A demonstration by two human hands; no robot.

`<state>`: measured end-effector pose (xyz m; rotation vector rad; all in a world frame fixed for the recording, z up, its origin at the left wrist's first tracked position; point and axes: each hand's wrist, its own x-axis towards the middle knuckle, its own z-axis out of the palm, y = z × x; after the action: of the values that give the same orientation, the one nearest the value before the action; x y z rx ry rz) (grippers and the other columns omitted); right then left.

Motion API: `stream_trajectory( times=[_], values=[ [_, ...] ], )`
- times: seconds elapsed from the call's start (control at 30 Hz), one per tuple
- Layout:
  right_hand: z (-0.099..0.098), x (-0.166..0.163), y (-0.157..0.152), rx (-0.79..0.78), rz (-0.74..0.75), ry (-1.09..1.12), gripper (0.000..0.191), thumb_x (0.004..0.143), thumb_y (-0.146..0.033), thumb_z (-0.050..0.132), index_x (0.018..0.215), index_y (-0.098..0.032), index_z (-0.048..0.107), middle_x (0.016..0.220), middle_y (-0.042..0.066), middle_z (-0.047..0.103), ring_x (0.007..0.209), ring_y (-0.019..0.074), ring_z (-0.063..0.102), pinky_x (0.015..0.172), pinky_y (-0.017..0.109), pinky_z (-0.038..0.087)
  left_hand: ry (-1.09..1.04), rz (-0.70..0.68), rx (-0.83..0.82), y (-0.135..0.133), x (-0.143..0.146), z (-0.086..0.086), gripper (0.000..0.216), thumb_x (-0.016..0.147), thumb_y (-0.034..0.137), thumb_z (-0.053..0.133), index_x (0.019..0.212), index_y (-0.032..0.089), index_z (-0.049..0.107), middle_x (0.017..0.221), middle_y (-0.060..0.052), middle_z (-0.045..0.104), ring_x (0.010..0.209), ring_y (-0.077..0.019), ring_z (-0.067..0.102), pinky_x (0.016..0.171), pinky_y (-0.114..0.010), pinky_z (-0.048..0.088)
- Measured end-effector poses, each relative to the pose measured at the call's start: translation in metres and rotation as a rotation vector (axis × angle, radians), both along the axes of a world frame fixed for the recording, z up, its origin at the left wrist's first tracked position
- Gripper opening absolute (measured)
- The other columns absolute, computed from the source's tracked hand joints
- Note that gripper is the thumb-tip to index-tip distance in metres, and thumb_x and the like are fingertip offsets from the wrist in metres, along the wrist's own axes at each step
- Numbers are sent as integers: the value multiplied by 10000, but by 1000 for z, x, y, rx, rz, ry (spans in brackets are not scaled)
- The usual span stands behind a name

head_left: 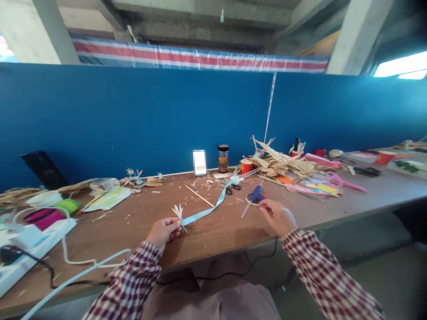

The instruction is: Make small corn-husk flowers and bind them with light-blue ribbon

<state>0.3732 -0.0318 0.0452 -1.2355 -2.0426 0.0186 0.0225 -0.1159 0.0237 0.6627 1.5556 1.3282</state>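
Note:
My left hand (166, 232) pinches a small pale flower (178, 212) of husk-like petals between thumb and fingers, low over the table's front part. From the flower a light blue ribbon (207, 212) runs back across the table to near a pair of dark-handled scissors (233, 190). Farther right, my right hand (278, 217) has its fingers closed at the near end of a blue glue gun (256, 194) with an orange trigger. A translucent glue stick (246, 209) pokes out of it. The glue gun partly covers a round-rimmed thing, whose kind I cannot make out.
Dried husks (283, 162) are heaped at the back right, beside a red cup (246, 166) and a lidded jar (223, 159). Pink scissors (345, 182) lie at right. A white power strip (36, 253) and cables occupy the left. A thin stick (199, 196) lies mid-table among scraps.

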Motion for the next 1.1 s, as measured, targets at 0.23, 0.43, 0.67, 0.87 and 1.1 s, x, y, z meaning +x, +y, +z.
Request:
stream_trajectory(
  times=[0.23,0.43,0.67,0.87,1.1],
  values=[
    [-13,37,29,-88,-216,-117,167,779,-257,450,889,-203,563,802,31,613,742,168,553,657,267,394,2,3,-5,1,-1,-1,220,579,127,707,769,84,605,518,-5,604,447,-63,549,455,-141,474],
    [-12,28,42,31,-271,-328,304,722,-381,566,973,-212,537,929,63,574,825,220,504,704,307,371,2,17,4,1,0,0,163,606,88,681,748,77,603,528,-12,603,455,-63,551,452,-141,479],
    [-9,29,53,51,-208,-442,273,756,-220,539,1027,-188,553,920,85,569,872,226,469,759,316,361,9,26,-4,0,2,1,152,620,111,674,747,78,599,493,-5,590,427,-59,534,439,-139,468],
    [-9,41,56,133,-183,-162,293,821,-258,413,1053,-154,557,942,110,570,878,232,485,806,380,365,4,34,-7,-1,4,3,187,578,125,703,732,87,604,486,-5,591,416,-62,531,429,-140,454],
    [0,30,42,-310,141,497,293,789,-377,417,989,-174,484,812,64,577,705,184,538,615,329,462,7,7,8,0,2,2,192,554,149,714,709,91,617,494,-8,593,436,-76,540,462,-171,459]
  ],
)
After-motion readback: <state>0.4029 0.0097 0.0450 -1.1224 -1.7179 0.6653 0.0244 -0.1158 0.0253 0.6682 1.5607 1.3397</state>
